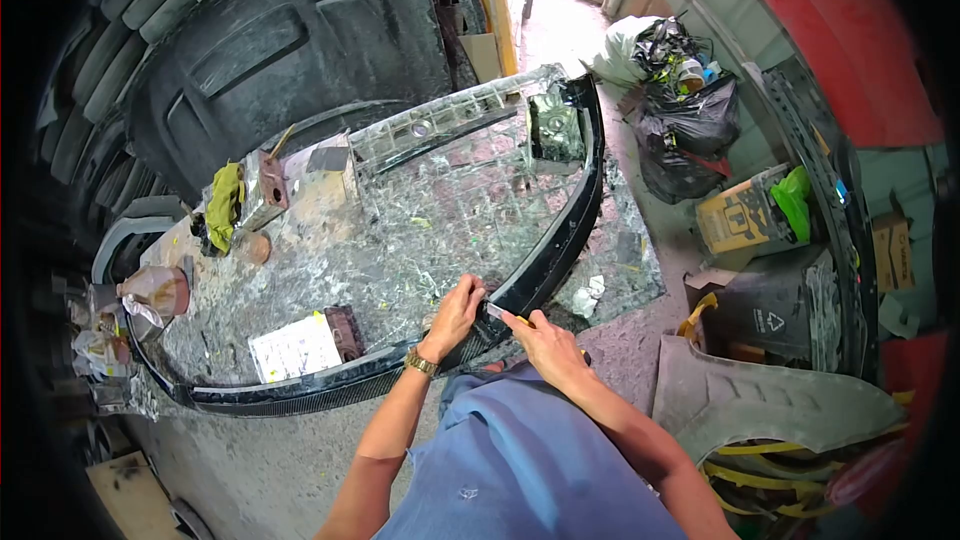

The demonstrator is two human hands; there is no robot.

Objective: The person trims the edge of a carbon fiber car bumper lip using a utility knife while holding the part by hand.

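Note:
A long, curved, glossy black car lip (565, 250) with a carbon-fibre weave lies along the near and right edges of the worktable (430, 210). My left hand (456, 316), a watch on its wrist, has its fingers bent and pressed together at the inner edge of the lip. My right hand (550, 348) is closed around a utility knife (508, 316) with some yellow on it. The knife's silver front end points at the lip, just right of my left fingertips. Whether the blade touches the lip I cannot tell.
Paper sheets (295, 348) lie on the table, left of my hands. Farther left stand a metal can (266, 190), a yellow-green cloth (225, 195) and a pot (160, 290). Black rubbish bags (690, 130), a cardboard box (745, 218) and a grey fender (770, 400) are at the right.

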